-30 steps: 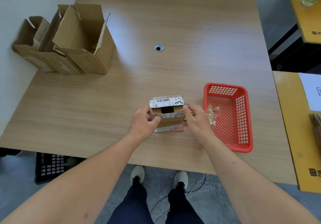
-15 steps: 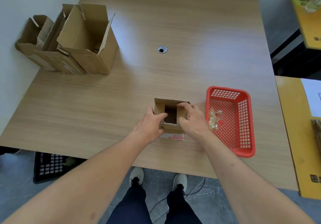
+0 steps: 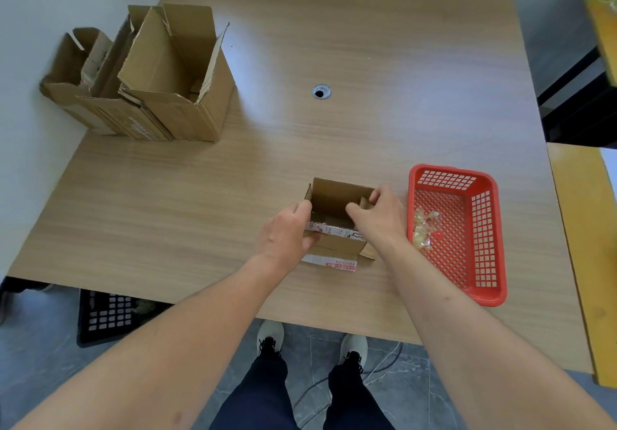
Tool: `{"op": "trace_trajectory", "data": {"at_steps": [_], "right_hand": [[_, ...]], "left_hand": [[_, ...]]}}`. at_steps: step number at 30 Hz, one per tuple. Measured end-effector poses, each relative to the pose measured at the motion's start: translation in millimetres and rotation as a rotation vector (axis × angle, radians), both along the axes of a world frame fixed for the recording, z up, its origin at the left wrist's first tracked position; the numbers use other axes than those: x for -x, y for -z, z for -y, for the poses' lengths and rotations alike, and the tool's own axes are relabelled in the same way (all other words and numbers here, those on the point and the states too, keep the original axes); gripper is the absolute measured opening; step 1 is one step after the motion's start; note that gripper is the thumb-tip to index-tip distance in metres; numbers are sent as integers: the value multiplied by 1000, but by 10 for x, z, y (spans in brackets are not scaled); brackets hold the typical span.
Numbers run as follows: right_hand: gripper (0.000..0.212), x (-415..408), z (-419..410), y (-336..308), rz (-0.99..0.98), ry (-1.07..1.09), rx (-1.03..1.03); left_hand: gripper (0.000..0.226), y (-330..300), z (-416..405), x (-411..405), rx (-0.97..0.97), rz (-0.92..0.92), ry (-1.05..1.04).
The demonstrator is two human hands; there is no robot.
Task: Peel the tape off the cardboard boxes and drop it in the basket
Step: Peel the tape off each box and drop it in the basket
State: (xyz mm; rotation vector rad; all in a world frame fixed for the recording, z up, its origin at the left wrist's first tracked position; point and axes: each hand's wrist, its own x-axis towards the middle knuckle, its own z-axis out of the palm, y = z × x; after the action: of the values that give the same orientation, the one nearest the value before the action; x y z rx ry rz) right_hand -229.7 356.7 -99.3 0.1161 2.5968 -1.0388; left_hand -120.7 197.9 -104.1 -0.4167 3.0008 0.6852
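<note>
A small open cardboard box (image 3: 334,196) stands near the table's front edge, its flaps spread and a white printed label along its near rim. My left hand (image 3: 287,232) grips the box's left near corner, thumb on the rim. My right hand (image 3: 377,216) grips the right wall, fingers curled over its top edge into the opening. Just to the right sits the red plastic basket (image 3: 487,229), with crumpled clear tape (image 3: 422,229) lying in its left part.
Several larger open cardboard boxes (image 3: 173,86) stand together at the table's far left by the wall. A round cable hole (image 3: 321,91) is in the table's middle. A yellow-topped table (image 3: 584,229) adjoins on the right. A black crate (image 3: 107,313) sits on the floor.
The far flaps with the white label have been folded open, so the box's inside now shows. Both hands shifted their hold from the flaps to the box's walls.
</note>
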Motion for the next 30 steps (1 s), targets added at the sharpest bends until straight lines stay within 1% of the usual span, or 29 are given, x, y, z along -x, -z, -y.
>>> {"op": "trace_trajectory", "data": {"at_steps": [2,3,5,8,9,11,14,16,17,19,21,22,24,26,28,30], "right_hand": [[22,12,-7,4,-17,106,89],[21,23,-17,8,-32,166,133],[24,50,-36,35,-51,222,220],[39,51,-51,105,-13,158,386],[46,49,-53,136,-7,127,385],[50,32,-63,222,-32,43,286],[52,-51,-33,317,2,-52,254],[52,-88,1,366,-8,-92,199],[49,-93,16,398,-25,-86,173],[34,-84,49,460,-48,-20,161],[22,-69,88,551,-40,46,154],[20,-73,107,610,-30,58,134],[25,-113,150,696,-24,48,104],[34,-173,203,747,-48,-11,58],[42,-229,231,849,-117,-99,-2],[50,-279,260,966,-183,-172,-101]], "left_hand": [[42,21,43,19,-63,19,-150],[40,31,71,26,-115,18,-234],[43,45,121,39,-220,-16,-340],[50,52,216,76,-427,-85,-453],[54,59,249,96,-506,-114,-493],[65,88,297,138,-625,-158,-556],[70,141,332,201,-677,-183,-631],[68,195,358,218,-659,-167,-586],[67,234,375,213,-646,-148,-537],[65,337,405,173,-614,-77,-435],[57,471,408,94,-503,19,-331],[49,541,404,50,-436,58,-286],[44,667,399,-19,-339,103,-231],[53,758,406,-52,-241,165,-181],[62,837,408,-66,-108,222,-109],[67,881,391,-80,8,254,-45]]}}
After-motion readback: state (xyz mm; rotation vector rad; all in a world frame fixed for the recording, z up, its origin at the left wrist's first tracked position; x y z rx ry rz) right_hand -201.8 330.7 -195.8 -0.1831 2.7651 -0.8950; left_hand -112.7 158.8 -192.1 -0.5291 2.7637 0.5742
